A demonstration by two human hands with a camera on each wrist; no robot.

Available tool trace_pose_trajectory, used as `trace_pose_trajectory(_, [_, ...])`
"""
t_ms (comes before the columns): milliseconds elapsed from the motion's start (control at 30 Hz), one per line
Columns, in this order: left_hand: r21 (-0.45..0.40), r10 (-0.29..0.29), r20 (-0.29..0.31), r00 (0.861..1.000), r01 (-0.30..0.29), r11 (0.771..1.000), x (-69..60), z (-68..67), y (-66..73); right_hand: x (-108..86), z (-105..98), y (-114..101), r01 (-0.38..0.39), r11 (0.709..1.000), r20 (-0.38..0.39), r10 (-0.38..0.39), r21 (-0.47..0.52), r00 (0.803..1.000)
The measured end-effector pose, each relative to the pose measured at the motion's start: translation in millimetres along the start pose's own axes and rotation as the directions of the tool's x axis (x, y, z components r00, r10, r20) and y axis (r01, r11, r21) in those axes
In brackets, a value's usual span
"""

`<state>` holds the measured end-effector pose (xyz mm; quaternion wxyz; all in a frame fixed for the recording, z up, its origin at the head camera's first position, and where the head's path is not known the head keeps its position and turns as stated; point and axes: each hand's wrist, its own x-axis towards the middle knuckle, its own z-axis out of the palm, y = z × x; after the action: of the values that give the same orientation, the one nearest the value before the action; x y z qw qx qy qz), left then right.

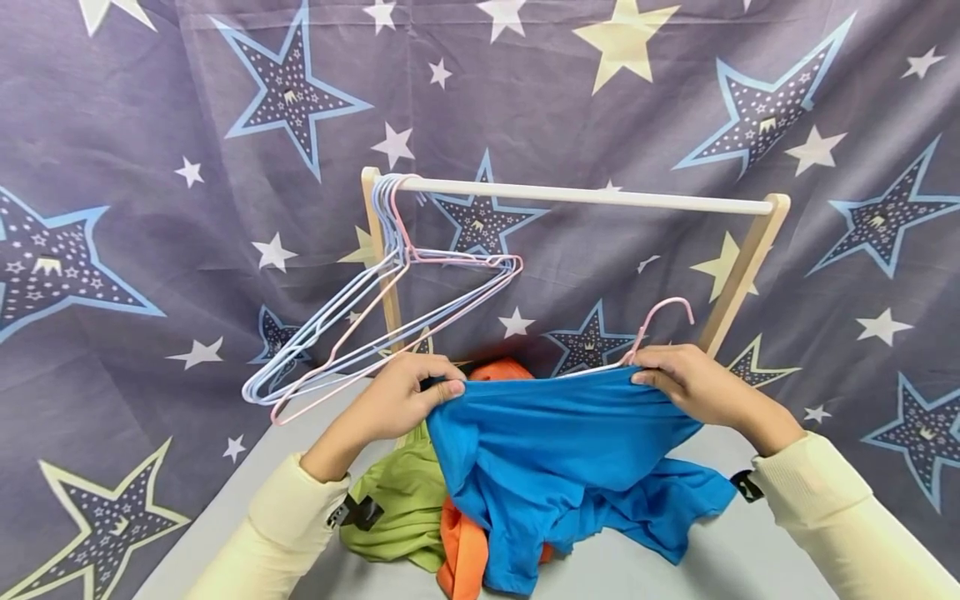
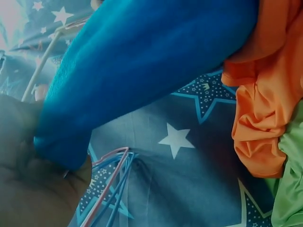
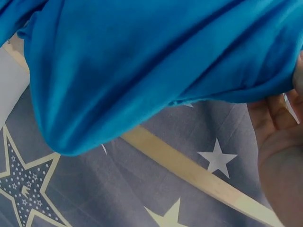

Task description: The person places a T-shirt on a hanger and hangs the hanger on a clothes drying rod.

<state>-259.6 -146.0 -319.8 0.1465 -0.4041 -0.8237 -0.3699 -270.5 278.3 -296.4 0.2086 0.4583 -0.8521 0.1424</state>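
A blue garment is stretched between the two hands along its upper edge. My left hand pinches its left corner between thumb and fingers; in the left wrist view the hand is dim at the lower left. At the other end my right hand grips the edge, and the right wrist view shows this hand at the right. A pink hanger has its hook standing up beside the right fingers, while most of its body is hidden behind the blue cloth.
Several blue and pink hangers hang at the left end of a rack's white rail. Beneath the blue garment lie a green garment and an orange one on a pale surface. A star-patterned cloth covers the background.
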Motion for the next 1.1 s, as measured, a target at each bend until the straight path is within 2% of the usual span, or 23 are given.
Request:
trace_pose_trajectory(133, [-0.083, 0.018, 0.134, 0.991, -0.007, 0.997, 3.9, -3.4, -2.5, 1.3, 4.6, -0.1, -0.001, 1.000, -0.021, 0.001, 0.002, 1.000])
trace_pose_trajectory(267, [-0.213, 0.066, 0.224, 0.972, -0.017, 0.977, 11.1, -0.8, -7.2, 2.7, 9.2, -1.6, 0.000, 1.000, -0.050, 0.001, 0.018, 0.999])
trace_pose_trajectory(400, [-0.331, 0.088, 0.268, 0.959, 0.005, 0.944, 16.8, 5.7, -13.9, 3.8, 14.0, -4.6, 0.007, 0.999, -0.078, -0.003, 0.049, 0.997])
trace_pose_trajectory(467, [-0.346, 0.069, 0.263, 0.962, 0.028, 0.938, 18.0, 9.6, -17.2, 3.6, 16.1, -6.0, 0.009, 0.999, -0.095, -0.004, 0.051, 0.995])
trace_pose_trajectory(533, [-0.335, 0.015, 0.238, 0.971, 0.068, 0.940, 17.7, 13.1, -18.7, 3.6, 17.9, -7.8, 0.004, 0.998, -0.105, 0.002, 0.057, 0.994])
trace_pose_trajectory(567, [-0.312, -0.023, 0.209, 0.978, 0.089, 0.946, 17.0, 14.5, -18.3, 3.7, 18.9, -8.6, -0.001, 0.998, -0.109, 0.007, 0.060, 0.994])
trace_pose_trajectory(633, [-0.231, -0.103, 0.098, 0.990, 0.123, 0.965, 14.1, 15.7, -15.1, 5.5, 21.8, -10.2, -0.024, 0.998, -0.112, 0.031, 0.063, 0.993])
trace_pose_trajectory(667, [-0.182, -0.139, 0.022, 0.990, 0.140, 0.973, 12.0, 15.6, -12.4, 7.4, 23.6, -11.1, -0.037, 0.997, -0.113, 0.044, 0.063, 0.993])
trace_pose_trajectory(700, [-0.127, -0.164, -0.067, 0.984, 0.155, 0.980, 9.7, 15.2, -9.3, 9.4, 25.4, -11.9, -0.053, 0.997, -0.120, 0.059, 0.057, 0.991])
trace_pose_trajectory(733, [-0.076, -0.179, -0.162, 0.970, 0.169, 0.983, 7.5, 14.8, -5.1, 11.6, 27.2, -12.6, -0.071, 0.996, -0.129, 0.077, 0.052, 0.989])
trace_pose_trajectory(767, [-0.023, -0.185, -0.259, 0.948, 0.185, 0.982, 5.1, 14.5, -0.3, 13.9, 28.8, -13.2, -0.091, 0.995, -0.138, 0.097, 0.043, 0.986])
trace_pose_trajectory(833, [0.064, -0.163, -0.420, 0.893, 0.208, 0.976, 0.4, 15.8, 8.8, 18.4, 31.4, -14.6, -0.131, 0.991, -0.170, 0.133, 0.027, 0.976])
trace_pose_trajectory(867, [0.099, -0.146, -0.476, 0.867, 0.218, 0.971, -2.2, 17.7, 13.7, 20.2, 32.5, -15.2, -0.147, 0.989, -0.194, 0.148, 0.019, 0.970])
trace_pose_trajectory(933, [0.152, -0.126, -0.539, 0.833, 0.243, 0.958, -7.3, 23.6, 22.6, 23.3, 33.9, -16.0, -0.186, 0.982, -0.240, 0.183, 0.011, 0.953])
trace_pose_trajectory(967, [0.167, -0.126, -0.554, 0.823, 0.258, 0.951, -9.9, 27.7, 26.2, 24.6, 34.4, -16.2, -0.202, 0.979, -0.263, 0.196, 0.005, 0.945])
trace_pose_trajectory(1100, [0.191, -0.185, -0.566, 0.803, 0.346, 0.918, -20.9, 44.1, 36.9, 30.9, 35.1, -16.7, -0.244, 0.970, -0.333, 0.227, -0.010, 0.915])
